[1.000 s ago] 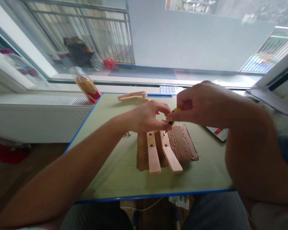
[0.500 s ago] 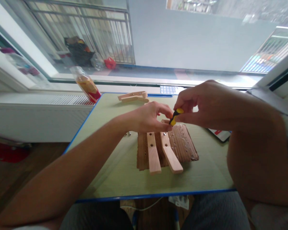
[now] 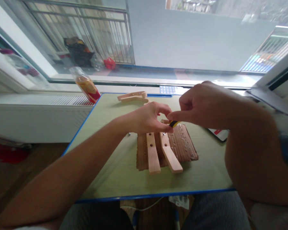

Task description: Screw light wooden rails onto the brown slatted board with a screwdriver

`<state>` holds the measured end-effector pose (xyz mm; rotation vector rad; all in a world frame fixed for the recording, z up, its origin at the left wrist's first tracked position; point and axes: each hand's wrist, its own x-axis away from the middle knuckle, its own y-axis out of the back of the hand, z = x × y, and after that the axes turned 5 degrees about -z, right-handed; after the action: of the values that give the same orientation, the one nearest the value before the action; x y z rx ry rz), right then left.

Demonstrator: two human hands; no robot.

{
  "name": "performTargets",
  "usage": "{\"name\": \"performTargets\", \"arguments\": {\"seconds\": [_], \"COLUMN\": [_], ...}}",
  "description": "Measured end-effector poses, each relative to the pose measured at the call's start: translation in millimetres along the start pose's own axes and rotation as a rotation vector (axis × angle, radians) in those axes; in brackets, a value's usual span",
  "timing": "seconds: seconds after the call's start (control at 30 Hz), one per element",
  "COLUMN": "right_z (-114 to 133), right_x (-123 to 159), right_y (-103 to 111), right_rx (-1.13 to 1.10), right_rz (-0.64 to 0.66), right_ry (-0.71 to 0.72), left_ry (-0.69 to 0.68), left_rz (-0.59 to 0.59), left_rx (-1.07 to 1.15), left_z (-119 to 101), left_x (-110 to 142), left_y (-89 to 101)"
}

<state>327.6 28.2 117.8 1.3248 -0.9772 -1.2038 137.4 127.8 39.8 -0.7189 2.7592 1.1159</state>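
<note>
A small yellow-and-black screwdriver (image 3: 174, 123) is pinched by my right hand (image 3: 198, 103) at its handle. My left hand (image 3: 147, 116) has its thumb and fingertips closed about the handle's lower end. Below them, a bent wooden piece (image 3: 172, 158) rests on a corrugated cardboard pad (image 3: 186, 143), with a shiny screw (image 3: 164, 134) in its upper hole and a dark hole lower down. To its left lies a second wooden piece (image 3: 154, 158) with two holes. Both pieces' far ends are partly hidden by my hands.
More wooden parts (image 3: 132, 96) lie at the back of the blue-edged table (image 3: 110, 179). A small metal screw (image 3: 129, 134) is near my left wrist. A drink bottle (image 3: 86, 84) leans at the back left; a flat white-and-red object (image 3: 218, 134) lies right.
My right hand shifted its grip and turned about the screwdriver; the handle, more upright and exposed half a second ago, is now mostly covered. My left hand and the wooden pieces stayed nearly still.
</note>
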Motion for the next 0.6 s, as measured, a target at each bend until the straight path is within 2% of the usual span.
{"name": "performTargets", "arguments": {"seconds": [0.23,0.37,0.47,0.6], "right_z": [-2,-6,-10,-11], "right_x": [1,6,6,5], "right_y": [0,4,5,4], "right_rx": [-0.025,-0.184,-0.277,-0.216], "right_rz": [0.005,-0.048,0.013,0.014], "right_ry": [0.021,0.163,0.274,0.27], "left_ry": [-0.026,-0.042,-0.036,-0.031], "left_rz": [0.026,0.024,0.038,0.046], "left_rx": [0.004,-0.001,-0.014,-0.004], "left_z": [1,3,3,2], "left_x": [1,1,1,0], "left_y": [0.9,1.2,2.6,3.4]}}
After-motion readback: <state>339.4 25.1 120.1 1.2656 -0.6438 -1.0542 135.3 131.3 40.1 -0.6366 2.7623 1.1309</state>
